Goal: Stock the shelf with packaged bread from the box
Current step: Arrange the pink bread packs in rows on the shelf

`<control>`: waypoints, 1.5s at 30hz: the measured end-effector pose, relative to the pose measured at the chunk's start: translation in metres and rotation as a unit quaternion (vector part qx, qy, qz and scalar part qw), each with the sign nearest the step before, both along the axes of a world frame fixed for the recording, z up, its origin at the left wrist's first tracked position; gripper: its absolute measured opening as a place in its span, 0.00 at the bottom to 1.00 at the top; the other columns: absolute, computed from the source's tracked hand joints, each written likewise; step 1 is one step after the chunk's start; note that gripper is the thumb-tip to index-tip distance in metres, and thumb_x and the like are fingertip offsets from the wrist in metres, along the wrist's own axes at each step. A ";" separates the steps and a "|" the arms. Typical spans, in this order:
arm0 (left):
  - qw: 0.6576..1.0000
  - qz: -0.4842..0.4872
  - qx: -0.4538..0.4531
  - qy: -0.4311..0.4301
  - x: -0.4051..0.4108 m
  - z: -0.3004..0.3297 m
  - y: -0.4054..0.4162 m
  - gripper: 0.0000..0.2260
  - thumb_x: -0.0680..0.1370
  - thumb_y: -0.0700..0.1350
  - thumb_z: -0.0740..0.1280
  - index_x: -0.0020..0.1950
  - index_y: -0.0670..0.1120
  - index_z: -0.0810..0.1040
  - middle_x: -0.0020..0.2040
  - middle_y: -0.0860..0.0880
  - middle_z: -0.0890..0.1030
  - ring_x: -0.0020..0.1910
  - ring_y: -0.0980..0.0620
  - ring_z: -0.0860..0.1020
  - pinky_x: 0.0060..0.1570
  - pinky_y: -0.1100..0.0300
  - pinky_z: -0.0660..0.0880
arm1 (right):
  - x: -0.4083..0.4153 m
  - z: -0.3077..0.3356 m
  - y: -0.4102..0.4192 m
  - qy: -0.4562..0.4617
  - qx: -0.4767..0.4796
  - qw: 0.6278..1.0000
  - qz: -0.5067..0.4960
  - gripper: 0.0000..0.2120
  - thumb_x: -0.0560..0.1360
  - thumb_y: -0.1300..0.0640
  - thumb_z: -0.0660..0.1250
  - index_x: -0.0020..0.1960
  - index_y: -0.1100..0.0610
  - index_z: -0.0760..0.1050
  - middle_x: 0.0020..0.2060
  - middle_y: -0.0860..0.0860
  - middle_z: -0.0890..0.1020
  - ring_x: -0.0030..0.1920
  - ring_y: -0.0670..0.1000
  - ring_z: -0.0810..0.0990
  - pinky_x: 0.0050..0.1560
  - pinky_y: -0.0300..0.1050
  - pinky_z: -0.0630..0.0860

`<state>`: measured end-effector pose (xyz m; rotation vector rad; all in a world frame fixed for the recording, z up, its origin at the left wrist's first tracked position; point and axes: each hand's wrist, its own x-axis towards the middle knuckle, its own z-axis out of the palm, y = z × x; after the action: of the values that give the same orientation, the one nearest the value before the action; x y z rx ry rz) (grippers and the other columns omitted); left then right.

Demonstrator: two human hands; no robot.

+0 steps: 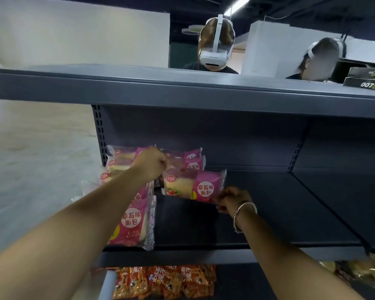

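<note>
- Right hand (pixel 232 199), a silver bracelet (pixel 245 210) on its wrist: fingers pinch the lower right corner of a pink bread packet (pixel 194 186) held just above the shelf board (pixel 279 213).
- Left hand (pixel 153 162): fingers curled on the top left edge of the same packet, so the packet hangs between the two hands, tilted with its right side nearer the camera.
- Held packet: pink panel printed 草莓味面包 in red on a white patch; a round red logo at upper left; a clear window showing pale bread.
- Front packet (pixel 132 224) on the shelf, left of the hands: same pink wrapper and the same 草莓味面包 label, lying near the front lip under the left forearm.
- Rear packets (pixel 188 158): stacked against the dark back panel (pixel 225 137), behind both hands; small print too blurred to read.
- Lower tier: orange-red snack bags (pixel 165 282), their lettering not legible.
- Top board (pixel 139 87): black cartons (pixel 368 80) at far right, one marked "007".
- Beyond the shelving: two people wearing white headsets (pixel 214 55).
</note>
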<state>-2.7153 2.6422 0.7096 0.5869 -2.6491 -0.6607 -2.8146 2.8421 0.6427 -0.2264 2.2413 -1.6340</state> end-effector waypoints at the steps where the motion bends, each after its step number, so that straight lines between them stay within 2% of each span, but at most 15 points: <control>1: 1.000 -0.001 -0.016 -0.008 0.000 0.000 -0.001 0.12 0.77 0.37 0.63 0.55 0.44 0.82 0.59 0.50 0.81 0.57 0.52 0.79 0.58 0.60 0.73 | -0.002 -0.002 -0.003 -0.005 0.001 1.000 -0.008 0.14 0.72 0.74 0.63 0.34 0.58 0.72 0.33 0.55 0.79 0.30 0.51 0.77 0.38 0.44 0.79; 3: 0.999 -0.004 -0.037 -0.017 -0.001 0.001 -0.002 0.12 0.77 0.37 0.62 0.56 0.44 0.82 0.60 0.50 0.80 0.58 0.52 0.78 0.58 0.61 0.72 | -0.005 -0.006 -0.009 -0.023 -0.005 0.999 -0.023 0.15 0.74 0.75 0.60 0.35 0.58 0.73 0.33 0.55 0.78 0.31 0.52 0.78 0.39 0.45 0.80; 7: 0.997 0.002 -0.049 -0.052 -0.004 -0.005 -0.013 0.11 0.77 0.39 0.62 0.53 0.44 0.83 0.56 0.46 0.83 0.55 0.49 0.80 0.60 0.56 0.74 | -0.006 -0.009 -0.018 -0.061 -0.038 0.997 -0.024 0.12 0.74 0.74 0.59 0.43 0.61 0.77 0.33 0.55 0.78 0.36 0.54 0.78 0.51 0.50 0.79; 10: 0.996 0.006 -0.054 -0.074 -0.007 -0.011 -0.022 0.11 0.76 0.38 0.62 0.51 0.43 0.84 0.54 0.45 0.83 0.53 0.48 0.80 0.58 0.55 0.75 | -0.001 -0.007 -0.020 -0.110 -0.080 0.991 -0.006 0.08 0.73 0.75 0.62 0.49 0.68 0.75 0.36 0.57 0.79 0.37 0.52 0.77 0.44 0.44 0.78; 13: 0.994 0.003 -0.063 -0.088 -0.010 -0.017 -0.028 0.11 0.75 0.38 0.63 0.49 0.46 0.84 0.53 0.47 0.83 0.54 0.49 0.80 0.56 0.57 0.76 | -0.001 -0.009 -0.024 -0.130 -0.066 0.989 0.010 0.13 0.73 0.74 0.61 0.58 0.72 0.73 0.51 0.66 0.79 0.43 0.54 0.77 0.52 0.47 0.78; 15: 0.994 0.004 -0.065 -0.094 -0.012 -0.020 -0.031 0.11 0.74 0.38 0.63 0.47 0.46 0.85 0.52 0.48 0.83 0.53 0.50 0.80 0.56 0.54 0.76 | -0.004 -0.013 -0.024 -0.150 -0.081 0.985 0.010 0.14 0.73 0.73 0.62 0.59 0.73 0.73 0.48 0.65 0.80 0.41 0.53 0.78 0.46 0.44 0.78; 17: 0.993 0.008 -0.068 -0.100 -0.015 -0.022 -0.033 0.11 0.74 0.38 0.61 0.46 0.45 0.84 0.51 0.46 0.83 0.52 0.48 0.79 0.53 0.55 0.77 | -0.007 -0.015 -0.022 -0.177 -0.113 0.978 0.004 0.09 0.73 0.73 0.63 0.53 0.71 0.75 0.39 0.60 0.80 0.38 0.53 0.78 0.40 0.41 0.77; 19: 0.991 0.014 -0.073 -0.110 -0.018 -0.022 -0.033 0.12 0.75 0.38 0.59 0.47 0.43 0.83 0.51 0.45 0.82 0.52 0.46 0.78 0.49 0.56 0.76 | -0.008 -0.015 -0.021 -0.173 -0.110 0.979 0.009 0.05 0.73 0.72 0.63 0.45 0.66 0.76 0.37 0.58 0.80 0.38 0.52 0.78 0.39 0.41 0.76; 21: 0.990 0.014 -0.079 -0.112 -0.020 -0.024 -0.033 0.12 0.75 0.39 0.58 0.48 0.43 0.82 0.50 0.45 0.81 0.52 0.45 0.78 0.48 0.56 0.75 | -0.008 -0.014 -0.021 -0.161 -0.104 0.981 0.017 0.06 0.73 0.71 0.63 0.42 0.62 0.75 0.37 0.57 0.79 0.38 0.51 0.78 0.41 0.42 0.76; 25: 0.992 0.007 -0.057 -0.116 -0.025 -0.027 -0.034 0.12 0.76 0.39 0.59 0.49 0.43 0.81 0.52 0.46 0.82 0.51 0.47 0.79 0.50 0.56 0.74 | -0.007 -0.014 -0.020 -0.155 -0.110 0.981 0.036 0.09 0.75 0.70 0.61 0.39 0.61 0.73 0.37 0.56 0.78 0.38 0.51 0.76 0.45 0.43 0.74; 31: 0.990 0.017 -0.050 -0.133 -0.029 -0.024 -0.028 0.11 0.77 0.40 0.60 0.52 0.39 0.80 0.53 0.43 0.81 0.53 0.44 0.78 0.52 0.54 0.74 | -0.007 -0.011 -0.017 -0.160 -0.110 0.978 0.076 0.07 0.76 0.66 0.60 0.45 0.57 0.75 0.40 0.53 0.80 0.42 0.49 0.78 0.46 0.42 0.72; 35: 0.987 0.028 -0.058 -0.146 -0.030 -0.024 -0.025 0.12 0.76 0.41 0.60 0.56 0.41 0.78 0.58 0.41 0.78 0.57 0.43 0.77 0.51 0.56 0.71 | -0.007 -0.009 -0.017 -0.152 -0.088 0.980 0.094 0.07 0.76 0.64 0.61 0.46 0.54 0.75 0.41 0.51 0.81 0.44 0.48 0.79 0.43 0.42 0.72; 38: 0.988 0.022 -0.025 -0.148 -0.032 -0.028 -0.026 0.16 0.78 0.40 0.58 0.64 0.40 0.73 0.63 0.38 0.75 0.61 0.40 0.74 0.60 0.52 0.70 | -0.008 -0.009 -0.017 -0.134 -0.072 0.983 0.106 0.08 0.76 0.64 0.61 0.47 0.52 0.75 0.44 0.51 0.81 0.47 0.49 0.79 0.43 0.43 0.72; 42: 0.986 0.017 -0.018 -0.166 -0.032 -0.031 -0.028 0.17 0.78 0.42 0.56 0.66 0.41 0.71 0.62 0.37 0.75 0.61 0.38 0.73 0.64 0.43 0.68 | -0.006 -0.006 -0.019 -0.094 -0.030 0.986 0.137 0.14 0.76 0.62 0.63 0.59 0.50 0.73 0.52 0.51 0.79 0.54 0.52 0.76 0.48 0.46 0.71; 45: 0.985 0.024 -0.013 -0.168 -0.032 -0.031 -0.029 0.15 0.78 0.42 0.56 0.63 0.41 0.72 0.61 0.37 0.75 0.60 0.38 0.74 0.63 0.43 0.70 | -0.005 -0.001 -0.019 -0.082 -0.025 0.984 0.156 0.18 0.76 0.62 0.62 0.62 0.46 0.70 0.52 0.49 0.78 0.53 0.50 0.75 0.50 0.47 0.71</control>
<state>-2.7469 2.6137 0.6788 0.8167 -2.9358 -0.5514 -2.8193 2.8230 0.6414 -0.4172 1.9309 -1.4840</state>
